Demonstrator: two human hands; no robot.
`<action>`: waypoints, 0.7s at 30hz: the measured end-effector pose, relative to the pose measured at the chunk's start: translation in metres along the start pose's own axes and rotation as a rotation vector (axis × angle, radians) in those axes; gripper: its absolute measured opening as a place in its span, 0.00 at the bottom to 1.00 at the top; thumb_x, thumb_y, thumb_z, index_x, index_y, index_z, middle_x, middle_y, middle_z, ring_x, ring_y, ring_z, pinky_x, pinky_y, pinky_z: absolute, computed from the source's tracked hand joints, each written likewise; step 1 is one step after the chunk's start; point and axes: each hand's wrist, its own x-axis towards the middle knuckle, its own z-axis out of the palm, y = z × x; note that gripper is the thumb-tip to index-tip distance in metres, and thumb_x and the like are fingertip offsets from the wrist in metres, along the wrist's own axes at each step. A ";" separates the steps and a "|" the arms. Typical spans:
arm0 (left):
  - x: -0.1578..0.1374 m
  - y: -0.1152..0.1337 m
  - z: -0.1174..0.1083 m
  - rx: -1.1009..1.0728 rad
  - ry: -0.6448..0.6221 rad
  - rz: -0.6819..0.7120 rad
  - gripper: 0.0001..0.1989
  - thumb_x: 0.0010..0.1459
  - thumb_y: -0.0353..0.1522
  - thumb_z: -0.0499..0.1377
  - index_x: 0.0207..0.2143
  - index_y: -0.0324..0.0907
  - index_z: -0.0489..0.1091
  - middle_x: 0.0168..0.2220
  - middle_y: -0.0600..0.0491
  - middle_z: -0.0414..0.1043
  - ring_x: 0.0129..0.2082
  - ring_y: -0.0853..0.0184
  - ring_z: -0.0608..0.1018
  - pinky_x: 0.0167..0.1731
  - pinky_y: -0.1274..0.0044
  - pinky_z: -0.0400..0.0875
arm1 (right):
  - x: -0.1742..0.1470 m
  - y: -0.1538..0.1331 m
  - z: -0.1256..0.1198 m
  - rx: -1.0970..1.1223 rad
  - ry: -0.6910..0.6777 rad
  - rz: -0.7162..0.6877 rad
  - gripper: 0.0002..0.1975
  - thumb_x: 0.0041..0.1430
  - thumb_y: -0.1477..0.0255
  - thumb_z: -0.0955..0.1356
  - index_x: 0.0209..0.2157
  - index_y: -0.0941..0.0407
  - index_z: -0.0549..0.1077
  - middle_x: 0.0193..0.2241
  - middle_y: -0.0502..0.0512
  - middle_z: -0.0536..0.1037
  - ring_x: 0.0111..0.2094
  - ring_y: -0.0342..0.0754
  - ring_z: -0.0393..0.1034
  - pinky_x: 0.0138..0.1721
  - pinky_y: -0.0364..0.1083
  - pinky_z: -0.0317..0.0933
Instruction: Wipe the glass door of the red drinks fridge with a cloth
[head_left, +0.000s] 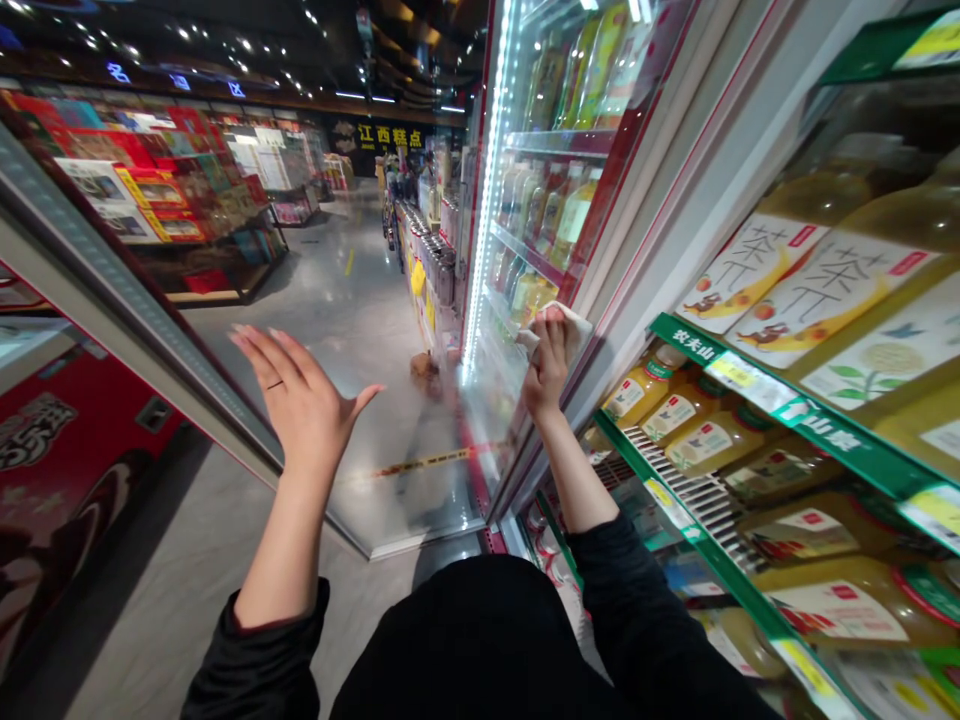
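My left hand (pixel 298 395) is raised in front of the glass door (pixel 397 500), fingers stretched out and thumb spread to the side. Its palm faces the glass and nothing is held; whether it touches the pane I cannot tell. A dark ring shows on one finger. In my right hand (pixel 547 372) is a white cloth (pixel 574 330), pressed near the hinge side of the door, beside the white cooler frame (pixel 637 240). My fingers cover part of the cloth.
To the right, cooler shelves with green price rails (pixel 787 400) hold several bottles of yellow drink (pixel 847 260). Through the glass stand a display of red boxes (pixel 165 180) and another stocked cooler (pixel 540 200). A red chest freezer (pixel 60 480) is at the left.
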 end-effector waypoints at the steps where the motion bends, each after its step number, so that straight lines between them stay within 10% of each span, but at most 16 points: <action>1: 0.001 0.002 -0.001 0.002 -0.023 -0.031 0.73 0.58 0.67 0.67 0.81 0.22 0.41 0.82 0.24 0.22 0.80 0.26 0.29 0.81 0.41 0.29 | -0.002 0.004 0.002 -0.017 0.033 0.053 0.41 0.66 0.81 0.58 0.78 0.47 0.65 0.76 0.52 0.70 0.81 0.55 0.56 0.82 0.68 0.48; 7: 0.003 0.005 -0.001 0.049 -0.095 -0.110 0.79 0.53 0.66 0.70 0.79 0.15 0.38 0.79 0.13 0.22 0.80 0.29 0.25 0.79 0.38 0.27 | 0.022 -0.011 0.017 0.094 0.129 0.156 0.43 0.64 0.81 0.58 0.79 0.49 0.63 0.78 0.55 0.66 0.84 0.56 0.46 0.83 0.70 0.41; 14: 0.002 -0.003 0.006 0.063 -0.060 -0.062 0.78 0.53 0.64 0.72 0.79 0.14 0.39 0.79 0.10 0.24 0.81 0.29 0.25 0.78 0.37 0.29 | -0.013 -0.037 0.022 0.112 -0.183 -0.072 0.35 0.72 0.78 0.58 0.74 0.44 0.71 0.73 0.49 0.74 0.80 0.55 0.59 0.82 0.64 0.50; 21: 0.001 -0.004 0.006 0.042 -0.057 -0.051 0.76 0.53 0.62 0.73 0.80 0.18 0.41 0.80 0.14 0.26 0.81 0.30 0.26 0.79 0.37 0.28 | -0.013 -0.004 0.018 0.036 0.074 0.090 0.39 0.68 0.80 0.57 0.78 0.49 0.64 0.78 0.53 0.67 0.82 0.60 0.51 0.82 0.71 0.44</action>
